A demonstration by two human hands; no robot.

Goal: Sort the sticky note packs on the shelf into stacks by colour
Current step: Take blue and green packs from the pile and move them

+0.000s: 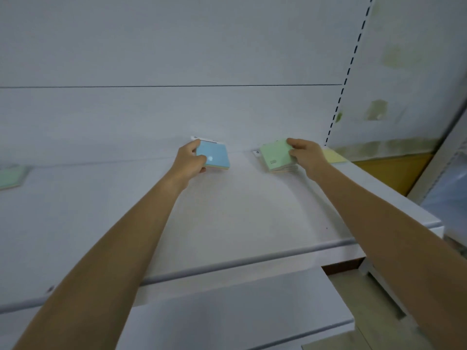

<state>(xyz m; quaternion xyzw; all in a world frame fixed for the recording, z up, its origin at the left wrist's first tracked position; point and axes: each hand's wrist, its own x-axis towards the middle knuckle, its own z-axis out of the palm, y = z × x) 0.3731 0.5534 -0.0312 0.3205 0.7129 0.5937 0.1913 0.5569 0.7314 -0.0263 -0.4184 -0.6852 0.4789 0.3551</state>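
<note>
I am pinching a blue pack in my left hand, thumb on top and fingers under, near the back of the shelf. My right hand is gripping the green pack topping a small stack. A yellow pack is lying just beside it. These packs look light, stiff and squarish, best taken by their edges; both are sitting slightly skewed, corners pointing toward the back wall.

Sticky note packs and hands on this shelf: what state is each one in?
Blue pack: gripped by left hand.
Green pack: atop a stack, gripped by right hand.
Yellow pack: flat on shelf, untouched.
Far-left green pack: flat, untouched.
</note>
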